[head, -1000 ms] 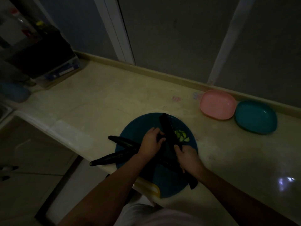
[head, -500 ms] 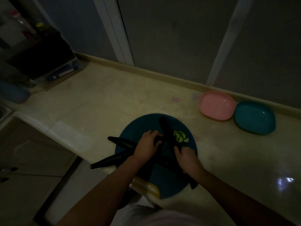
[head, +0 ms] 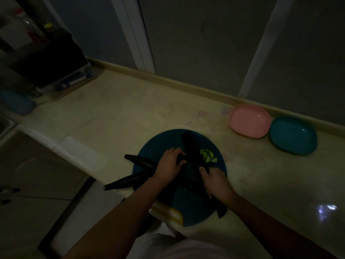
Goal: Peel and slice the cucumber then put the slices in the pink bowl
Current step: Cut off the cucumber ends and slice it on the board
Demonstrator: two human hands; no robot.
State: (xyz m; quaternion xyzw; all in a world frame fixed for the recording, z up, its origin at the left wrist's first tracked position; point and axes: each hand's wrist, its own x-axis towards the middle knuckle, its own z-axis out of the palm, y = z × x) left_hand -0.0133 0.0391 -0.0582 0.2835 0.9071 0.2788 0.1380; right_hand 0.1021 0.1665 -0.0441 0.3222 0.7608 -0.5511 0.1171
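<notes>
1. At the far left edge a blue object (head: 15,103) sits in the dark below a black box (head: 48,62); neither can be made out further.
2. The pale surface (head: 115,113) runs from there to the right, along the wall.
3. 2 whole cucumbers (head: 139,160), dark and long, lie with their left ends sticking out over the rim of a round blue board (head: 158,144). The lower one reaches past the near edge of the surface.
4. The left hand (head: 169,166) rests on the board, its fingers curled down over the cucumber (head: 180,159), which it holds just beside the blade. Little of that cucumber shows in the dim light.
5. The knife (head: 192,148) stands with its dark blade angled away from the person, edge down on the board and close against the left fingertips.
6. Pale green slices (head: 208,156) lie in a small heap on the board, touching the right side of the blade.
7. The right hand (head: 216,183) has its fingers wrapped tight round the knife's handle. A dark tip shows below the wrist.
8. A yellow object (head: 171,214) lies at the board's near rim.
9. The pink bowl (head: 250,120) stands near the wall, well apart from the board. No slices show in it.
10. A teal bowl (head: 293,135) sits just beside it on the right.
</notes>
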